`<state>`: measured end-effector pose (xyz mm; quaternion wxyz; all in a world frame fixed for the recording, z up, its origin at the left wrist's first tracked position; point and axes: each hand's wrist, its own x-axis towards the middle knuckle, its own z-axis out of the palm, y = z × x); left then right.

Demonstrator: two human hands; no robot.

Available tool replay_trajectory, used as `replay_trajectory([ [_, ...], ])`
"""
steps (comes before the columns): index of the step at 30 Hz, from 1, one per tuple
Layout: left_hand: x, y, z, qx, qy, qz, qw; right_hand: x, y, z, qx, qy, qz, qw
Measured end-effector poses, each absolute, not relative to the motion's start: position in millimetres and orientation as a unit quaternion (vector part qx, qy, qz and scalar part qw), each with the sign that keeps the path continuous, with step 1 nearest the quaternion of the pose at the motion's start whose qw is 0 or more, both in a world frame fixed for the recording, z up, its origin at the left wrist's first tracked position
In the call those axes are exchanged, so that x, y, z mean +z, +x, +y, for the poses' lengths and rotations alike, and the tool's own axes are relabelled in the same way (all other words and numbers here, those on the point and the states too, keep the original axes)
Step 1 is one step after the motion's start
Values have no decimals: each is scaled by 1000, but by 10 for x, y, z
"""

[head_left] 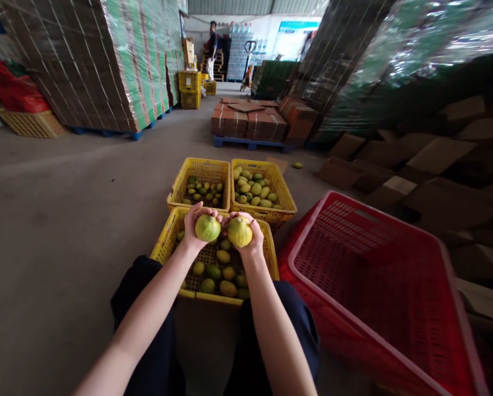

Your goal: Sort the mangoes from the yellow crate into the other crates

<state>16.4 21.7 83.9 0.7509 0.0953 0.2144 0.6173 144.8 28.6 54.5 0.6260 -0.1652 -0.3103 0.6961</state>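
Note:
Above the near yellow crate (160,247), my left hand (192,225) is wrapped round a green lemon (208,228). Close beside it, my right hand (256,239) grips a yellower lemon (240,232) with its stem end facing up. Several green and yellow lemons (223,256) lie loose on the bottom of the crate below. Two more yellow crates stand just beyond: the far left crate (179,179) has mostly greenish lemons (205,188), and the far right crate (285,192) has mostly yellow ones (256,188).
A large red crate (353,291) stands close on my right, beside flattened cardboard (427,159). Ahead, brown boxes (246,124) sit on a blue pallet (252,144). Tall wrapped stacks (98,66) rise at both sides. A person (212,52) stands far back. One lemon (298,165) lies on the floor.

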Motion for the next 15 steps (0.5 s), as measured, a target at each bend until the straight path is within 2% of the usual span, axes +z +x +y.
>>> replay_trajectory([
  [3, 837, 191, 192, 612, 83, 211, 757, 593, 1453, 261, 718, -173, -271, 617],
  [10, 653, 299, 273, 657, -77, 195, 724, 581, 1279, 311, 750, -208, -68, 624],
  [15, 593, 306, 308, 657, -91, 199, 722, 519, 1251, 330, 744, -226, -21, 629],
])
